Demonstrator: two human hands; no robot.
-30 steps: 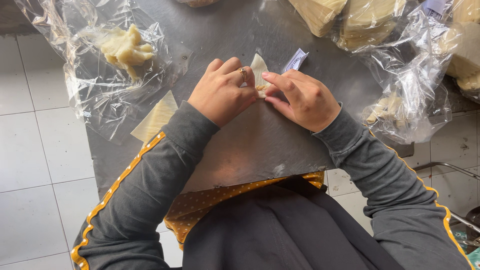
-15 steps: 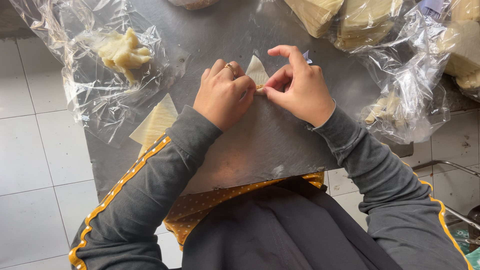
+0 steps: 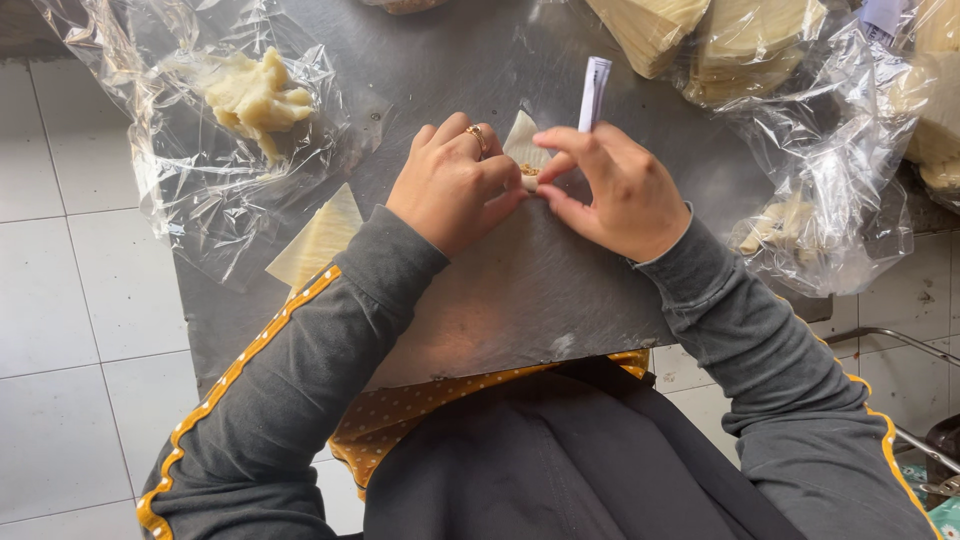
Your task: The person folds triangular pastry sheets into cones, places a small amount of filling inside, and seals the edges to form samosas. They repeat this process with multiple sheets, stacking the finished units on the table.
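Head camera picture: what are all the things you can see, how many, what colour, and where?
pastry piece: one, pale cream with brown filling showing, pinched between both hands at table centre
white strip: one, white, sticking up behind the right hand
dough lump: one, pale yellow, on a clear plastic sheet at top left
wrapper stack: one, pale yellow, by the left forearm
bagged wrapper stacks: several, cream, in clear bags at top right
metal table: one, grey
floor tiles: white, at left
ring: one, gold, on left hand
left hand: holds the pastry piece
right hand: pinches the pastry piece
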